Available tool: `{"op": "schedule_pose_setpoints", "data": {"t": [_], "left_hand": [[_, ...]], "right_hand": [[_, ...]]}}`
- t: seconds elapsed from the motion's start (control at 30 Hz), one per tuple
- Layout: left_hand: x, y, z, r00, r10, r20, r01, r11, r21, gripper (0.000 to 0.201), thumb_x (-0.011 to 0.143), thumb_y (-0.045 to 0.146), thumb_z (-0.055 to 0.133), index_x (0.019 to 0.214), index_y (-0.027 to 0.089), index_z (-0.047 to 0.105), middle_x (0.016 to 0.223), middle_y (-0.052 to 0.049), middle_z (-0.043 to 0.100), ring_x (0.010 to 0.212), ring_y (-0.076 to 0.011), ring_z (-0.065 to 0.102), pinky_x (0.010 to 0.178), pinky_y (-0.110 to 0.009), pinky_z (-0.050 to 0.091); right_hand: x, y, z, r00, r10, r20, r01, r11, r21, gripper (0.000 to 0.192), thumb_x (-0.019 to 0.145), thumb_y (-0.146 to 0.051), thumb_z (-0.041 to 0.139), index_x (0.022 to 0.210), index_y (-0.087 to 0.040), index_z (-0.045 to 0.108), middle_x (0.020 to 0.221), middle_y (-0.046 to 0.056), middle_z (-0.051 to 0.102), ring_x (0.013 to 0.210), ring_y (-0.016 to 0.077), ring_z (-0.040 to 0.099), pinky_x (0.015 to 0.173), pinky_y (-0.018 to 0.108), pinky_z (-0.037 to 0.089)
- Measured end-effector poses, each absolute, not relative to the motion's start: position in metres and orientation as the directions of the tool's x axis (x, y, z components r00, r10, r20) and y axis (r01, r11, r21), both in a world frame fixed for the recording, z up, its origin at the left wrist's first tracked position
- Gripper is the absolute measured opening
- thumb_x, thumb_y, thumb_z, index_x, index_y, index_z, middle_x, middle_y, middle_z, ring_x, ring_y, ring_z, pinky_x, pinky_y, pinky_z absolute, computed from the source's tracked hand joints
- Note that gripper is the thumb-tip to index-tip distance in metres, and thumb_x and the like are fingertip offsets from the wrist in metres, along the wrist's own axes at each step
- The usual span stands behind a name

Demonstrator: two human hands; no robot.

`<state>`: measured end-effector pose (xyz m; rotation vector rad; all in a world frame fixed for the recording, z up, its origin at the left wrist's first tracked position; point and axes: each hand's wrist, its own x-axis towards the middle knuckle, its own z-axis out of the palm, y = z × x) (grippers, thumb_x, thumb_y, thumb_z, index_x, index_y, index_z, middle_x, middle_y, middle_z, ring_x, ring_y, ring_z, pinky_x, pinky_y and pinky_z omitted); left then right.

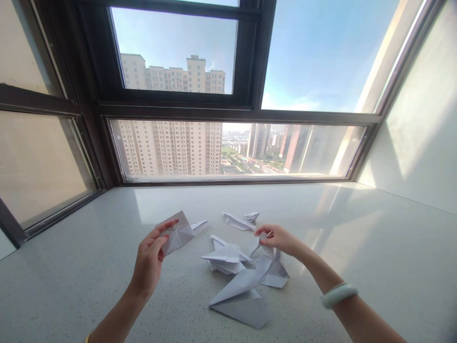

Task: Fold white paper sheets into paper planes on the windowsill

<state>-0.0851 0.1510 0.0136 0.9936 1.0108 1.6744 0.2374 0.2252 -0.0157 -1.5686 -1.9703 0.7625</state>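
Overlapping folds could snag at your right hand (279,239)

Your right fingertips pinch a paper flap (254,246) on the far side of the paper pile (228,255). The pieces there overlap, so a quick pull might drag neighbours along, open a fold or tear an edge; whether that flap lies free of the rest, you cannot tell from here. Your left hand (147,259) grips the folded paper square (180,233) by one side only, between thumb and fingers; squeezing hard could bend it or add a stray crease.

You hold the square raised above the windowsill (107,286), left of the pile and short of the sill's window-side edge. It is white and flat, tipped so that a corner points up, with creases meeting at its middle. The pile's pieces are white too, many folded to sharp points, the largest lying on your side.
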Motion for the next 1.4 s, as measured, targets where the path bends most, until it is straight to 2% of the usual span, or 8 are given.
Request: {"op": "schedule_pose_setpoints", "data": {"t": [0.3,0.5,0.6,0.73,0.9,1.17,1.27,1.4], "left_hand": [[-0.084,0.151,0.013,-0.242,0.956,0.165,-0.295,-0.235,0.926,0.031,0.064,0.023,0.057,0.093,0.015,0.064,0.097,-0.004,0.061,0.075,-0.0133,0.053,0.057,-0.019,0.041],[-0.086,0.152,0.012,-0.242,0.958,0.154,-0.295,-0.224,0.929,0.03,0.065,0.023,0.057,0.093,0.016,0.064,0.097,-0.003,0.061,0.081,-0.0142,0.053,0.059,-0.019,0.041],[-0.087,0.153,0.01,-0.23,0.96,0.161,-0.296,-0.227,0.928,0.03,0.066,0.023,0.056,0.094,0.015,0.063,0.097,-0.003,0.061,0.08,-0.0141,0.053,0.059,-0.019,0.041],[-0.086,0.154,0.009,-0.232,0.959,0.164,-0.292,-0.23,0.928,0.03,0.066,0.023,0.056,0.094,0.015,0.063,0.097,-0.004,0.06,0.079,-0.0137,0.053,0.059,-0.019,0.041],[-0.086,0.152,0.01,-0.228,0.962,0.151,-0.282,-0.214,0.935,0.029,0.068,0.024,0.055,0.095,0.017,0.063,0.101,-0.003,0.059,0.08,-0.0137,0.052,0.059,-0.02,0.042],[-0.085,0.152,0.009,-0.24,0.956,0.169,-0.275,-0.234,0.932,0.033,0.066,0.023,0.056,0.097,0.014,0.063,0.102,-0.005,0.059,0.079,-0.0151,0.052,0.056,-0.02,0.041],[-0.085,0.152,0.012,-0.257,0.952,0.164,-0.272,-0.234,0.933,0.037,0.065,0.023,0.055,0.1,0.013,0.062,0.101,-0.007,0.06,0.076,-0.015,0.053,0.056,-0.021,0.041],[-0.086,0.152,0.014,-0.279,0.943,0.182,-0.266,-0.258,0.929,0.034,0.064,0.024,0.055,0.095,0.013,0.063,0.103,-0.007,0.06,0.077,-0.0152,0.053,0.056,-0.02,0.041]], "right_hand": [[0.245,0.217,0.008,-0.181,0.983,0.034,0.198,0.07,-0.978,0.038,0.059,-0.035,0.068,0.093,-0.016,0.065,0.072,0.002,0.066,0.065,0.0142,0.056,0.061,0.027,0.042],[0.237,0.212,0.011,-0.168,0.983,0.077,0.136,0.1,-0.986,0.037,0.058,-0.035,0.07,0.091,-0.017,0.067,0.086,0.004,0.067,0.076,0.0164,0.057,0.07,0.029,0.043],[0.235,0.211,0.011,-0.204,0.972,0.115,0.165,0.15,-0.975,0.038,0.062,-0.035,0.066,0.096,-0.018,0.064,0.096,0.005,0.065,0.081,0.0167,0.057,0.074,0.029,0.044],[0.236,0.219,0.002,-0.189,0.969,0.161,0.449,0.231,-0.863,0.042,0.069,-0.037,0.056,0.106,-0.016,0.059,0.094,0.008,0.064,0.081,0.0185,0.059,0.075,0.034,0.046],[0.228,0.217,-0.006,-0.144,0.967,0.208,0.62,0.252,-0.743,0.036,0.065,-0.031,0.061,0.098,-0.018,0.062,0.105,0.011,0.059,0.1,0.0274,0.051,0.085,0.044,0.039],[0.156,0.173,0.002,-0.571,0.807,0.149,0.671,0.563,-0.482,0.049,0.067,-0.036,0.062,0.113,-0.021,0.054,0.114,0.009,0.057,0.105,0.0261,0.049,0.088,0.038,0.038],[0.15,0.177,0.0,-0.494,0.855,0.157,0.719,0.504,-0.478,0.024,0.076,-0.027,0.051,0.091,-0.016,0.066,0.088,0.009,0.068,0.081,0.023,0.06,0.075,0.034,0.044],[0.171,0.192,0.007,-0.31,0.918,0.247,0.625,0.393,-0.674,0.028,0.079,-0.032,0.045,0.082,-0.014,0.066,0.076,0.006,0.069,0.07,0.0195,0.061,0.062,0.028,0.044]]}}
